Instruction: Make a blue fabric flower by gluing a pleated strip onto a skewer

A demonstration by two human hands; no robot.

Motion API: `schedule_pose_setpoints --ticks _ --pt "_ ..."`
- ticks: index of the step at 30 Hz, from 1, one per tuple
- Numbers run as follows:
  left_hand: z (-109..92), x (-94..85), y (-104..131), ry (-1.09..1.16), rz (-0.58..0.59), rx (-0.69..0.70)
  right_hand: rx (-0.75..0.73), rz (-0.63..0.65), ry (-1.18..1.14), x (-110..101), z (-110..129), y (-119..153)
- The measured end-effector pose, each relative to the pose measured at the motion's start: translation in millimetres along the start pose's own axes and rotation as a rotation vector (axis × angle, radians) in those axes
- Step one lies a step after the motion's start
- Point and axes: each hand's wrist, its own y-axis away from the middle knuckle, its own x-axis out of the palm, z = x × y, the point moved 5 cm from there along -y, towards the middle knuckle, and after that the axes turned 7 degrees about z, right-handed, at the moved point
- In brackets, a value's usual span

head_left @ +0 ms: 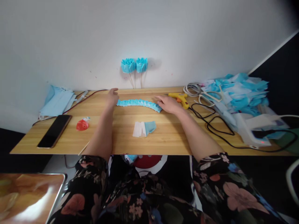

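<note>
A long, slightly curved strip of pleated blue material (pixel 137 103) lies across the wooden table. At its left end is my left hand (pixel 113 97), its fingers apart and partly curled, with nothing visible in them. Over the strip's right end rests my right hand (pixel 168 104), fingers spread and touching or just above it. Nearer the front edge lie a white piece (pixel 139 129) and a blue piece (pixel 150 127), side by side. Just behind my right hand is a yellow glue gun (pixel 178 98). Two blue flowers (pixel 128 65) on thin sticks lean against the wall.
Left: folded masks (pixel 57 101), a black phone (pixel 54 131), a red item (pixel 82 124) and a thin stick (pixel 83 148). Right: scissors (pixel 211 96), black cable (pixel 216 132), a white power strip (pixel 251 133) and a heap of blue and white pieces (pixel 243 91).
</note>
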Motion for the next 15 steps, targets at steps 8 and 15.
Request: schedule_pose_setpoints --ticks 8,15 --pt "-38.9 -31.3 -35.4 -0.088 -0.053 0.121 -0.16 0.002 -0.238 18.1 17.2 -5.8" --pt "-52.0 -56.6 -15.1 0.1 -0.335 0.196 -0.199 -0.178 -0.254 17.9 15.8 -8.3"
